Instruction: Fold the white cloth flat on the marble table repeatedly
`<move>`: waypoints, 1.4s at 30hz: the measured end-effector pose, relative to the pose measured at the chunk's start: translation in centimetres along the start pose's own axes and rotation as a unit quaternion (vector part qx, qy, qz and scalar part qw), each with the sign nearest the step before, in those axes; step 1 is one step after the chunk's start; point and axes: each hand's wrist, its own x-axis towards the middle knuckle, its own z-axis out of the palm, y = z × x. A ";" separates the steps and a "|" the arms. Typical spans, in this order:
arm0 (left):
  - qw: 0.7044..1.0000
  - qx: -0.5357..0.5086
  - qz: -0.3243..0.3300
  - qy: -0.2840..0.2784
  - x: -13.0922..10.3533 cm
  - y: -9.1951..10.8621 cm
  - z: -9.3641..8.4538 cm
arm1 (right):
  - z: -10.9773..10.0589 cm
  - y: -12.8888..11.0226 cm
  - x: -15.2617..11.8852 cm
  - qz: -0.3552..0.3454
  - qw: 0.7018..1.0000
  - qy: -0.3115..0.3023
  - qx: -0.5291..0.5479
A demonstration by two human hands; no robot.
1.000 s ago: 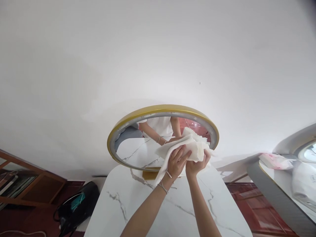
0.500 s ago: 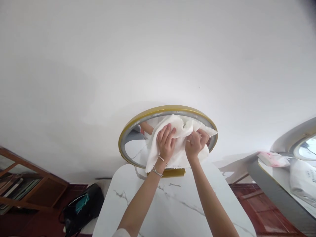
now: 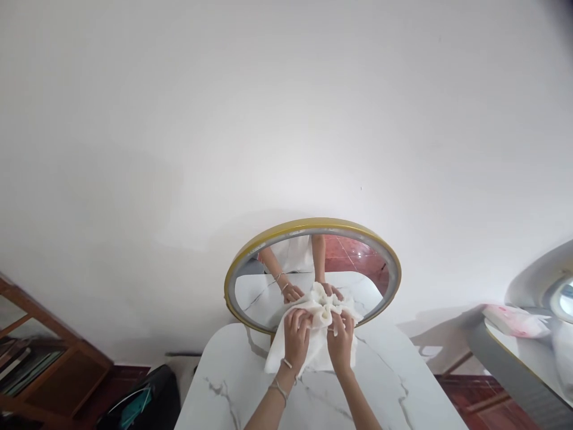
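A round mirror (image 3: 313, 226) with a gold rim and grey inner border stands on a white marbled table (image 3: 233, 382). A crumpled white cloth (image 3: 280, 346) lies against the mirror's lower part and hangs down in front of it. My left hand (image 3: 296, 334), with a bracelet and bands at the wrist, has its fingers curled on the cloth's left side. On the right side of the cloth, my right hand (image 3: 340, 340) grips it with bent fingers. Both hands and the cloth are reflected in the glass.
Behind the mirror rises a plain white wall (image 3: 286, 119). At the right, a second table (image 3: 519, 358) carries a pink and white packet (image 3: 514, 321) and another round mirror (image 3: 564, 298). A black bag (image 3: 156, 394) and a wooden shelf (image 3: 54, 358) are at the left.
Both hands have moved down the mirror with the cloth, which is now more bunched. More of the glass shows. The view has tilted up a little, so the mirror and tables appear lower.
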 end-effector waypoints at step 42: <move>0.909 0.061 -0.155 0.382 12.5 -7.7 -13.5 | 4.9 -20.7 14.4 -0.416 0.908 0.005 0.044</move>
